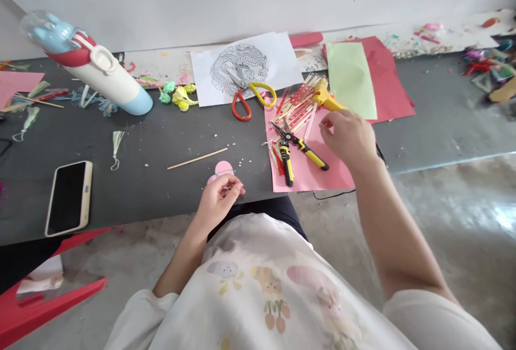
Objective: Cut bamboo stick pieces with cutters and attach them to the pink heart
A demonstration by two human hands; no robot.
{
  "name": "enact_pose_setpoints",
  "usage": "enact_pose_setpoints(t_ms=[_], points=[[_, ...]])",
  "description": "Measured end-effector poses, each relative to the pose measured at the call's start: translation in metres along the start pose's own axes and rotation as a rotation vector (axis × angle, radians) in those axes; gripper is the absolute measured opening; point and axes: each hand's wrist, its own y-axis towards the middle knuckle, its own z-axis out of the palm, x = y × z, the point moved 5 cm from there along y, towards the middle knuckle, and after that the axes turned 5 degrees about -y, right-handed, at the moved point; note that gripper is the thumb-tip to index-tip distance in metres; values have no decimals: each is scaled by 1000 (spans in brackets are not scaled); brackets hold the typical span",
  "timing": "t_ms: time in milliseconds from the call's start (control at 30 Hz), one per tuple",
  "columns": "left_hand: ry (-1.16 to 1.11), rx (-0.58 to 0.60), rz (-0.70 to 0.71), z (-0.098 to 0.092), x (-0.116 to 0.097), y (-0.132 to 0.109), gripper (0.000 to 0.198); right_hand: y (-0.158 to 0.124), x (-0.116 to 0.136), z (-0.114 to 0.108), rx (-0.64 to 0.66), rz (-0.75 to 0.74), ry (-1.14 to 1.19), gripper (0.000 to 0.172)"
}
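Note:
My left hand (221,195) is at the table's front edge, its fingers curled over a rounded pink paper piece (223,167) with a thin blue line across it. Part of that piece is hidden by the fingers. My right hand (351,137) is closed at the handle of a yellow hot glue gun (322,92); the hand covers the handle's end. A clear glue stick (310,120) sticks out from the gun. Below it, yellow-and-black pliers (291,145) lie open on a pink sheet (326,178), beside a pile of red-and-cream sticks (299,104).
Scissors (241,84) with red and yellow handles lie on a dragon drawing (205,78). A thin wooden stick (197,158) and a tassel (116,148) lie left of centre. A bottle (105,73) and a phone (68,198) are farther left. Green paper (351,78) overlaps red paper (389,78).

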Motion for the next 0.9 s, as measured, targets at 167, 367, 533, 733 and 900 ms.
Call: enact_pose_setpoints(t_ms=[167,367,533,733,900], points=[[28,-50,-32,-3,1,-4,23,47,-35,14,129,49,-133,60],[65,-98,-44,-12,-1,-11,24,81,-49,37,233,65,-133,62],[82,-135,-40,-20,-2,-15,22,98,-55,58,368,71,-127,47],[354,-196,-53,-27,-5,-20,16,103,-57,68,416,69,-84,47],[621,-231,35,-27,-6,-19,9,109,-64,78,332,117,30,45]])
